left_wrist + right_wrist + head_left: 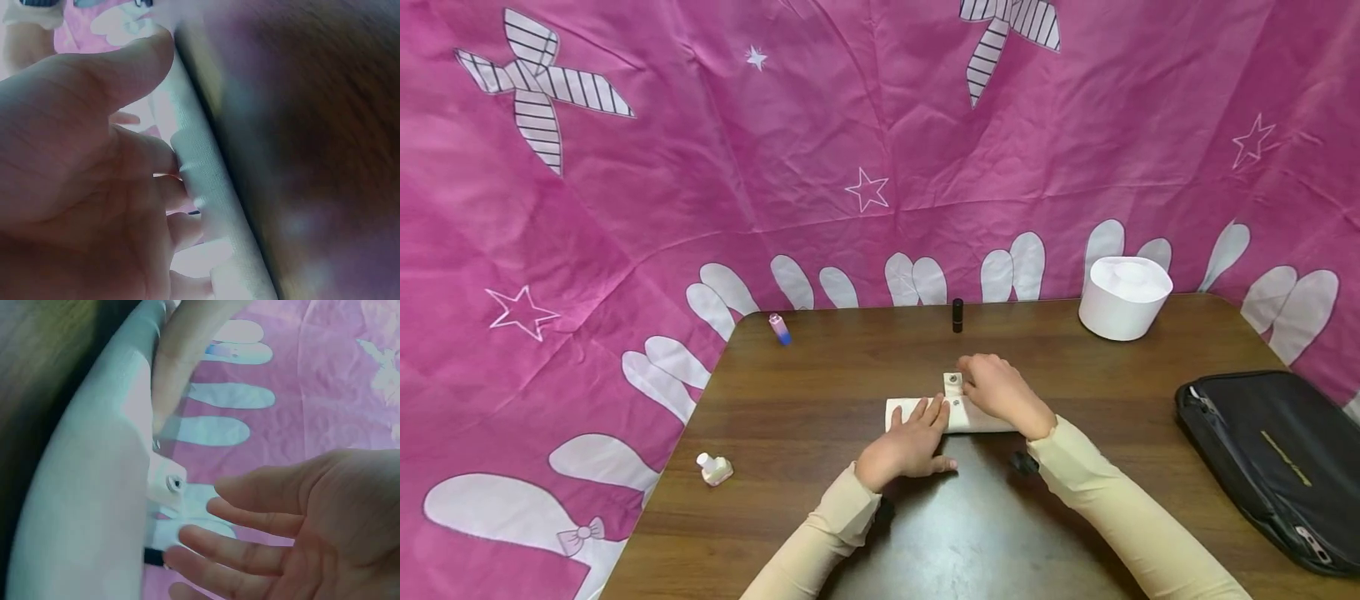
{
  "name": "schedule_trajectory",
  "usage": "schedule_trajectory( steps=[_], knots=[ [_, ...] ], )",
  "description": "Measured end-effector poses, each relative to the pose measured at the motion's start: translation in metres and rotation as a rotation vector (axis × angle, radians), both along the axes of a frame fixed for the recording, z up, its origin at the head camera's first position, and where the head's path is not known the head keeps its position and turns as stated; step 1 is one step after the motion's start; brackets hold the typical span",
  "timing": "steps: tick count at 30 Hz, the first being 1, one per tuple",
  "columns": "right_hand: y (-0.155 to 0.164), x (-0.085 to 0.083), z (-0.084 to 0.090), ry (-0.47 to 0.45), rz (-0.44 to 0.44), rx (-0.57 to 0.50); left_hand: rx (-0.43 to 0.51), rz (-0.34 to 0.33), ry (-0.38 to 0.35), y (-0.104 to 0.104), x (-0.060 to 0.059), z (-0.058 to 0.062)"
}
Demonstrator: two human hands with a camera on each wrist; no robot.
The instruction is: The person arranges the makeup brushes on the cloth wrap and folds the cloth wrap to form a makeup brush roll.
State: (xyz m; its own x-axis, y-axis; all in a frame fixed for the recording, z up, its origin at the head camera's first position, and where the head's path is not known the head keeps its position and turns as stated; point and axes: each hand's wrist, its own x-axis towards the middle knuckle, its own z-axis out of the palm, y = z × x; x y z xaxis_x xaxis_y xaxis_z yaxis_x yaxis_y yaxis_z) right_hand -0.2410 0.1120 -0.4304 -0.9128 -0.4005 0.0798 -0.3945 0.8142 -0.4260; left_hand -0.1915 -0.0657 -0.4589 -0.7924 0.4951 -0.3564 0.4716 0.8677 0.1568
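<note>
A long cream-white pouch (981, 422) lies flat on the table, its narrow snap tab (952, 383) sticking up from the far edge with a metal stud on it. On the pouch's left part rests my left hand (906, 448), fingers spread and straight; the left wrist view shows those fingers (169, 187) against the pouch's rolled edge. My right hand (1000, 390) hovers over the right part, just right of the tab. In the right wrist view its loosely bent fingers (231, 556) hold nothing and stand apart from the tab (165, 482).
A black lipstick-like tube (957, 316) stands behind the pouch. A pink-and-blue tube (780, 328) is at the back left, a small white-capped bottle (715, 470) at the left. On the right are a white round band (1123, 300) and a black zipped bag (1273, 467). Pink cloth (820, 208) hangs behind.
</note>
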Motion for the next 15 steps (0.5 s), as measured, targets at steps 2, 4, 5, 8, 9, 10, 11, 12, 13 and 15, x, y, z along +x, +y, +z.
schedule_trajectory(
  steps=[2,4,5,8,9,10,11,12,13,15],
  knots=[
    [-0.005,-0.004,-0.003,0.015,0.017,-0.017,0.000,0.009,0.006,0.000,0.001,0.000],
    [-0.009,-0.008,-0.007,0.029,0.028,-0.023,0.004,0.016,0.014,0.001,0.002,0.000],
    [-0.010,-0.010,-0.009,0.030,0.028,-0.027,0.008,0.017,0.017,0.001,0.003,0.000],
    [-0.011,-0.015,-0.014,0.046,0.009,-0.025,0.030,0.017,0.027,0.002,0.004,0.000],
    [-0.011,-0.017,-0.015,0.051,0.004,-0.025,0.035,0.016,0.033,0.003,0.005,-0.001],
    [-0.010,-0.019,-0.016,0.055,0.001,-0.029,0.040,0.015,0.039,0.003,0.005,0.000],
    [-0.010,-0.021,-0.017,0.060,0.002,-0.030,0.042,0.014,0.043,0.003,0.005,-0.001],
    [-0.010,-0.022,-0.017,0.067,0.006,-0.032,0.044,0.014,0.045,0.002,0.005,-0.001],
    [-0.010,-0.023,-0.017,0.069,0.012,-0.038,0.044,0.016,0.044,0.001,0.004,0.000],
    [-0.010,-0.024,-0.017,0.075,0.028,-0.045,0.041,0.017,0.040,-0.001,0.003,0.000]
  ],
)
